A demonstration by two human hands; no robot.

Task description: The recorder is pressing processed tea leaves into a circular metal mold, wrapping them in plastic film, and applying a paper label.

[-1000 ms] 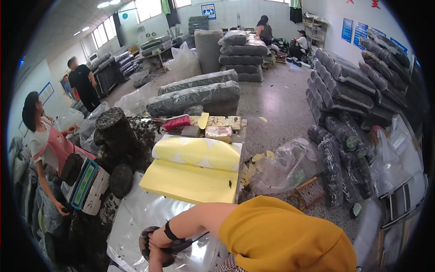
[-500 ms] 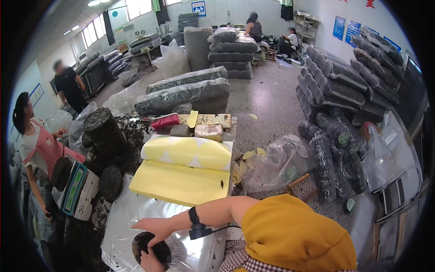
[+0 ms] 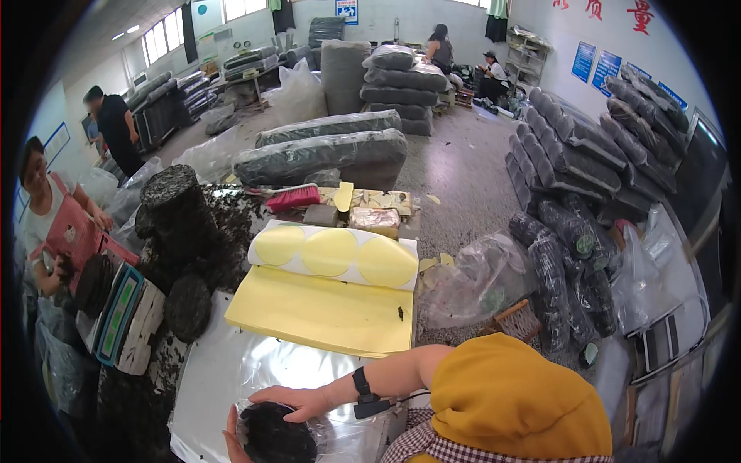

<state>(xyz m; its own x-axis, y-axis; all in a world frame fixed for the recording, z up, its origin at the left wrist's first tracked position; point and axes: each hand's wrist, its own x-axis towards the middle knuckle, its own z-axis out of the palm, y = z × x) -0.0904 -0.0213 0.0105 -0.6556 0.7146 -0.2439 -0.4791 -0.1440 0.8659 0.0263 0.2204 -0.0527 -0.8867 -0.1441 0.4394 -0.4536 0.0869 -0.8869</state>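
Disc, black and rough, and there it is at the lower edge of the view, between your left hand and your right hand! Left stands open, fingers up along its left side; right is open too, fingers laid past the far rim, thumb over the top. Neither closes into a fist; that two-sided cupping looks meant to keep the round centred and its rim together. Clear film shows around it, over a shiny pale surface.

Just beyond, yellow sheets lie with the far end curled up, round labels showing, likely kept there for easy reach. Careful on the right: the sheets run almost to the edge, so elbow space is on the floor side. Over to the left, a loose dark disc and the teal-framed device crowd you, so sideways room looks tight there.

Further back, a pink brush and a wrapped block line the far end, apparently parked out of your way. Past the edge, a plastic bag spreads on the floor, and a walkway opens toward the wrapped packs.
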